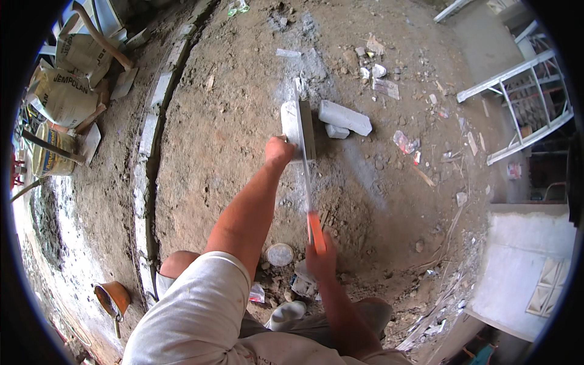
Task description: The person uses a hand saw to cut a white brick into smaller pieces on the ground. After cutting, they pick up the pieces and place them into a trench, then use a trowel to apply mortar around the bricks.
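Observation:
A long white lightweight block (290,120) lies on top of a greyish block (309,131) on the dirt ground ahead of me. My left hand (280,151) grips the near left end of the white block, its fingers curled in. My right hand (321,257) is wrapped round the orange handle of a hand saw (314,226). The saw's thin blade points away from me along the right side of the white block; how deep it sits cannot be seen. Right of these lie a cut white block piece (345,117) and a smaller white piece (337,131).
Pale dust and rubble (313,70) lie beyond the blocks. At left runs a row of laid blocks (148,143), with sacks (61,94), a hoe (103,36) and an orange bucket (112,298) past it. A metal frame (508,79) stands at right. A round white lid (280,255) is near my legs.

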Tool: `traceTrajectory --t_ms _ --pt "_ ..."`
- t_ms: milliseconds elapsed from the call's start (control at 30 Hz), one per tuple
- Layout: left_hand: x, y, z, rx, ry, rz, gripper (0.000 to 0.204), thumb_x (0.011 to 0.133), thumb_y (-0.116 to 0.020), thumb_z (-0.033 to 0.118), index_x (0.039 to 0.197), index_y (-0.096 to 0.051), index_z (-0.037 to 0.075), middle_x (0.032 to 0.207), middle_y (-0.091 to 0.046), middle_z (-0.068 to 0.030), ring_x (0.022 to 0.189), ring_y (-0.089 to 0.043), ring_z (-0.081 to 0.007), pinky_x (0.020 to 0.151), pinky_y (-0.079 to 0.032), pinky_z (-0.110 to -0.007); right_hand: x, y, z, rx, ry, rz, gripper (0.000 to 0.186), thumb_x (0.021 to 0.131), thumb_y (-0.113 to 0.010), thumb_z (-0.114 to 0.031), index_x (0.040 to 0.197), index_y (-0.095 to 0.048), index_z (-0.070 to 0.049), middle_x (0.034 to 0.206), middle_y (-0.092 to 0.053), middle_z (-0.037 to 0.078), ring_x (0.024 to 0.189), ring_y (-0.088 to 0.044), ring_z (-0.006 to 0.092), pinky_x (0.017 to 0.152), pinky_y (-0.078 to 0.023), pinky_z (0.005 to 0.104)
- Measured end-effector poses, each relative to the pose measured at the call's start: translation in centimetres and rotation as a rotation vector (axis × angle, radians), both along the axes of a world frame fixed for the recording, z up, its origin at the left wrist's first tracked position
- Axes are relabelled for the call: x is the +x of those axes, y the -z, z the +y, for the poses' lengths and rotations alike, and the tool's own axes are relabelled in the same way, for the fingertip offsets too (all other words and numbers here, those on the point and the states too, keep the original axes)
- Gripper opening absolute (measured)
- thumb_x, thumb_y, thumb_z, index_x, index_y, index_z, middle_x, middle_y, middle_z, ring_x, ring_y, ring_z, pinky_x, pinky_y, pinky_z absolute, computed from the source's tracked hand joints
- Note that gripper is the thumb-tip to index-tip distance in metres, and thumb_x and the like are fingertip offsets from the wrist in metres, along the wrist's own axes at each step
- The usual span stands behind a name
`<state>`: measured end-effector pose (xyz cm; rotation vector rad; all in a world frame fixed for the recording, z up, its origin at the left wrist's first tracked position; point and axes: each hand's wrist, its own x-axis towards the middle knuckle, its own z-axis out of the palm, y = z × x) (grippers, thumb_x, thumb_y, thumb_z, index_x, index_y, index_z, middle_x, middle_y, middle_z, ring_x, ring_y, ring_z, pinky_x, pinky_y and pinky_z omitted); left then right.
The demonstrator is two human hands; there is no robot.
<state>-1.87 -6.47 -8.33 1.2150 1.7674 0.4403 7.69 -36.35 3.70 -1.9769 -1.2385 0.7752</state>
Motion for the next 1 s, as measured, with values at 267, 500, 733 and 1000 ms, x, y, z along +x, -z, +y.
traceTrajectory --t_ms 267,500,733,1000 --pt "1.5 -2.4 -0.8 0.041 -0.002 0.037 0.042 0.077 -0.073 0.029 0.113 -0.070 0.008 0.106 -0.070 -0.0210 0.104 -0.066 -0.0348 0.091 -0.053 -0.040 0.9 0.9 6.8 0.007 0.022 -0.076 0.025 0.082 -0.058 -0.008 0.104 -0.054 0.002 0.076 -0.058 0.021 0.069 -0.060 0.0430 0.062 -0.048 0.0472" --pt "0.5 -0.9 -0.2 0.054 -0.026 -0.002 0.040 0.075 -0.071 0.025 0.110 -0.071 0.007 0.104 -0.070 -0.0216 0.101 -0.067 -0.0361 0.090 -0.053 -0.041 -0.1 0.6 -2.6 -0.104 0.013 0.012 0.027 0.082 -0.061 -0.011 0.105 -0.055 0.001 0.080 -0.058 0.024 0.075 -0.059 0.0474 0.065 -0.049 0.0474" --pt "1.3 -1.7 -0.6 0.067 -0.011 0.016 0.041 0.076 -0.068 0.026 0.112 -0.071 0.007 0.104 -0.070 -0.0219 0.101 -0.067 -0.0359 0.091 -0.053 -0.040 1.8 0.3 5.8 -0.082 0.015 0.018 0.024 0.081 -0.062 -0.011 0.100 -0.055 0.002 0.083 -0.061 0.024 0.082 -0.063 0.0451 0.070 -0.051 0.0475" --pt "1.3 -1.4 -0.8 0.191 -0.048 0.028 0.040 0.077 -0.068 0.027 0.111 -0.070 0.006 0.103 -0.069 -0.0234 0.101 -0.066 -0.0376 0.091 -0.053 -0.041 0.3 0.0 -5.2 -0.088 -0.096 -0.083 0.036 0.082 -0.059 -0.007 0.116 -0.059 0.003 0.091 -0.061 0.021 0.080 -0.063 0.0395 0.074 -0.051 0.0450"
